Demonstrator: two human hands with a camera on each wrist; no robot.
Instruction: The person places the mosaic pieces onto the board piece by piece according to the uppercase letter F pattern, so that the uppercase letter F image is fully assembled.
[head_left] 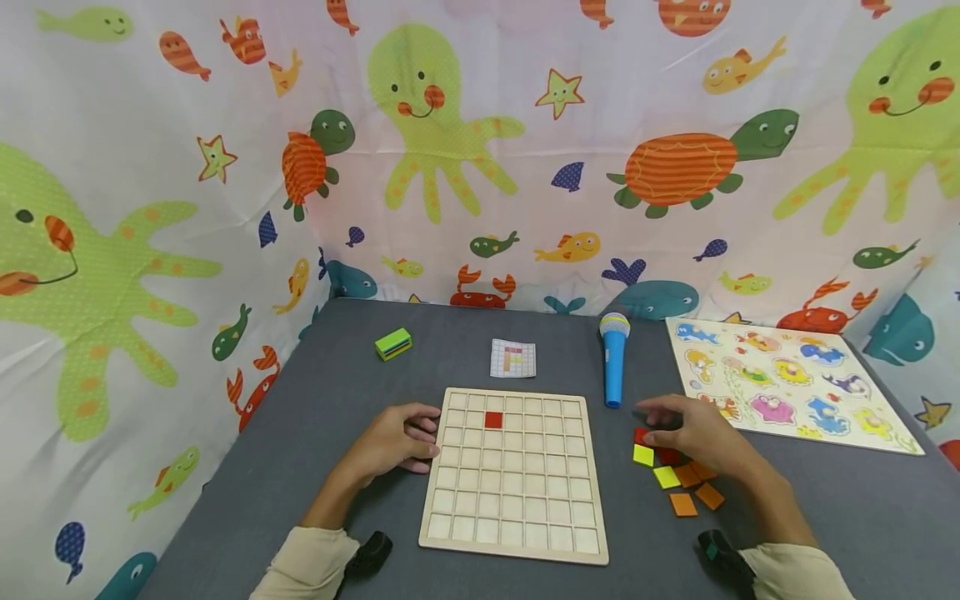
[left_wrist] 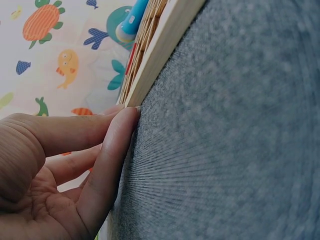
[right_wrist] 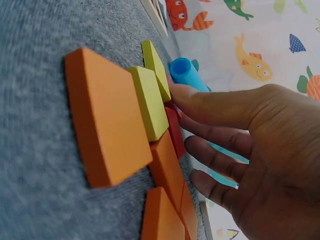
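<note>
A wooden grid board point(head_left: 517, 557) lies on the table with one red tile point(head_left: 493, 420) in a cell near its top left. My left hand point(head_left: 393, 442) pinches the board's left edge; thumb and forefinger meet at the wood point(left_wrist: 165, 45) in the left wrist view. My right hand point(head_left: 701, 429) is over a group of loose tiles, thumb and forefinger apart, thumb tip at a red tile point(head_left: 640, 436). Yellow tiles point(head_left: 643, 455) and several orange tiles point(head_left: 683, 505) lie beside it. In the right wrist view, fingers partly hide the red tiles point(right_wrist: 174, 131) behind a yellow tile point(right_wrist: 150, 102).
A blue toy microphone point(head_left: 613, 367) lies between the board and the right hand. Behind the board is a small printed grid card point(head_left: 513, 359); a green block stack point(head_left: 393, 343) sits back left. A sea-animal puzzle board point(head_left: 795, 379) lies at the right, beyond the right hand.
</note>
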